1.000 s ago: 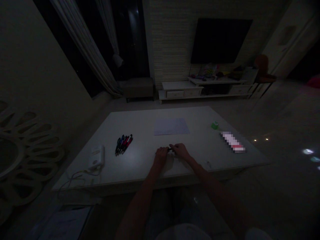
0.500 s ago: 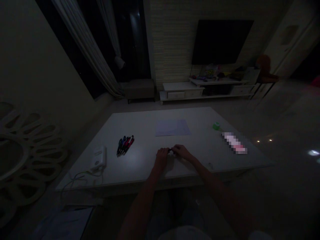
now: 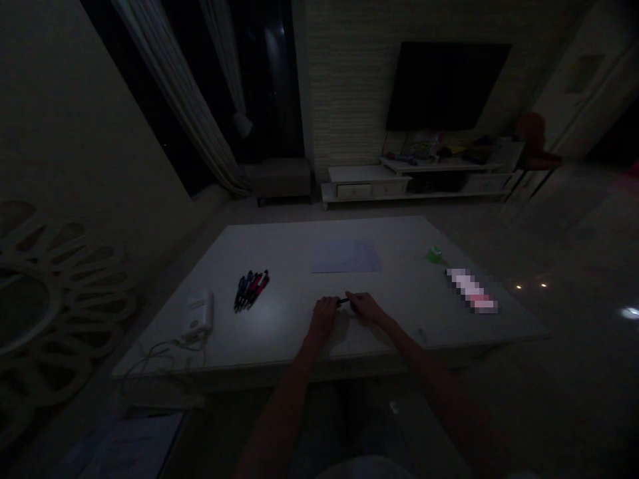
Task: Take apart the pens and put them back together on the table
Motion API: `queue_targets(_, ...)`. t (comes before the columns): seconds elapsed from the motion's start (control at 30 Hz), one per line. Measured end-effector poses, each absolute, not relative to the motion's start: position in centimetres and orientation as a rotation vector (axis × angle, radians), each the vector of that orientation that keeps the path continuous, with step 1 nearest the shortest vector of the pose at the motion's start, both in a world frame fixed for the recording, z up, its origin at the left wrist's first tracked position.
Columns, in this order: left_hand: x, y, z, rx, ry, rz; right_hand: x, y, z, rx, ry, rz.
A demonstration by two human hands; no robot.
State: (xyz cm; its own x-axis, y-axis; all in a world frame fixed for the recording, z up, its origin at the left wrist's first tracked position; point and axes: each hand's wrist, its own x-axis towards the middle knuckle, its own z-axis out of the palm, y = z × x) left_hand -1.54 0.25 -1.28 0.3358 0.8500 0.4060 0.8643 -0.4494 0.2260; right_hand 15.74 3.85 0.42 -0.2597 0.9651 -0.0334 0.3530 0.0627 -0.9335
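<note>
Above the smooth white table point(image 3: 279, 336), the curled fingers of the left hand point(image 3: 323, 316) and right hand point(image 3: 363, 307) gripped a slim black pen point(image 3: 343, 301) between them. A bundle of glossy pens point(image 3: 251, 290) lay to the left, and a flat sheet of paper point(image 3: 347, 256) lay ahead.

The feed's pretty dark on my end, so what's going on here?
A person sits at a white table with both hands together: the left hand and right hand meet at a small dark object, probably a pen. A bunch of pens lies to the left, a sheet of paper beyond the hands, and a green object and a blurred pink-and-white pack to the right.
</note>
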Motion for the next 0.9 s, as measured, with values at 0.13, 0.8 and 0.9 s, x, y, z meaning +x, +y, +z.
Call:
queue_targets(0.13, -1.4, 0.2, -1.3, -2.541, -1.647, -0.715, 15.5, 3.7, -0.1, -1.273, -1.605, 1.255)
queue_targets(0.8, -1.3, 0.0, -1.2, -2.548, -1.634, -0.671, 15.2, 2.9, -0.9, -1.25, -1.527, 1.27)
queue_targets(0.9, -1.3, -0.2, -1.0, -2.556, -1.62, -0.662, 15.2, 3.0, -1.1, -1.27, -1.544, 1.251)
